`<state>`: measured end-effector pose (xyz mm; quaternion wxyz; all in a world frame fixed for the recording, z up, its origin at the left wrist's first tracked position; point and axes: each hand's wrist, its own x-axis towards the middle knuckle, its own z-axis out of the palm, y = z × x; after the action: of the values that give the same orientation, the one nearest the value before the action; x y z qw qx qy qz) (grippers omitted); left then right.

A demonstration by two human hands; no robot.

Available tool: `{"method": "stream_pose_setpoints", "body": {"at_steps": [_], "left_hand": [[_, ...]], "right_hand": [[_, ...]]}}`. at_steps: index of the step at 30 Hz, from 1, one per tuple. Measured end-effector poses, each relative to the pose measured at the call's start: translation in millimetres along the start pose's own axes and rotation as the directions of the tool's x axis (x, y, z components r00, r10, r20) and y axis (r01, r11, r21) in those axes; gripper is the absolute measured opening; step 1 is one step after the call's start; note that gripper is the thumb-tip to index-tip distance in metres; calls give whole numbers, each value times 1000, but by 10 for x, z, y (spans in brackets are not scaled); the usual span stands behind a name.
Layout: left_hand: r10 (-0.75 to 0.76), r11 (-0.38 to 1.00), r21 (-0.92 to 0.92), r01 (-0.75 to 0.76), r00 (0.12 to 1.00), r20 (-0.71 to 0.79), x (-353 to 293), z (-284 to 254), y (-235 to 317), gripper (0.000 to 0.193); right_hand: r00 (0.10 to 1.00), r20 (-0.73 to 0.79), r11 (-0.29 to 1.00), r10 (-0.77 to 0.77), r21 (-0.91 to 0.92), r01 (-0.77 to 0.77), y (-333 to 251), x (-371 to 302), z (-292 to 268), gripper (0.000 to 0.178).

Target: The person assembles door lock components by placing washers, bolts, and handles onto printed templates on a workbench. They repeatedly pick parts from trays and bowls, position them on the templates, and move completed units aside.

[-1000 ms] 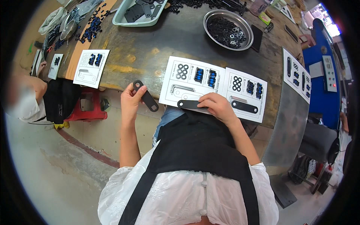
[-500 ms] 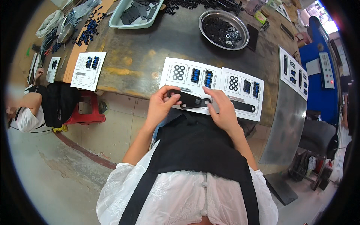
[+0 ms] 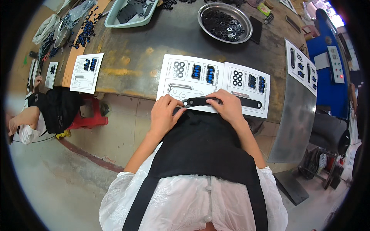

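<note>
Left hand (image 3: 165, 115) has moved inward, pinching black plates (image 3: 198, 101) with right hand (image 3: 229, 107) at stained table (image 3: 135, 50), red stool (image 3: 90, 120) alongside.

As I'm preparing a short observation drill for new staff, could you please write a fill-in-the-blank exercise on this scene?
1. The flat bar between the person's left hand and right hand is ____ in colour.
2. In the picture, the round metal bowl stands to the ____ of the pale tray.
3. The stool at the picture's left is coloured ____.
4. The person's apron is black, but the sleeves are ____.

Missing words: black; right; red; white.
</note>
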<state>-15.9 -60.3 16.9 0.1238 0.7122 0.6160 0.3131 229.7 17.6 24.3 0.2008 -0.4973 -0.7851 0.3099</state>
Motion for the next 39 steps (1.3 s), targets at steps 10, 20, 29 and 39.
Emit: {"method": "stream_pose_setpoints", "body": {"at_steps": [10, 20, 29, 39], "left_hand": [[95, 988, 121, -95, 995, 3, -36, 114, -54, 19], [169, 959, 225, -175, 985, 45, 206, -135, -301, 18], [182, 944, 278, -180, 983, 18, 280, -160, -407, 16], [203, 941, 274, -196, 979, 4, 281, -137, -447, 16]], "right_hand": [[985, 1, 976, -172, -137, 171, 17, 22, -2, 36], [963, 10, 949, -268, -171, 266, -66, 210, 141, 31], [951, -99, 951, -293, -137, 278, -78, 207, 240, 33], [950, -108, 951, -294, -134, 279, -107, 223, 258, 33]]}}
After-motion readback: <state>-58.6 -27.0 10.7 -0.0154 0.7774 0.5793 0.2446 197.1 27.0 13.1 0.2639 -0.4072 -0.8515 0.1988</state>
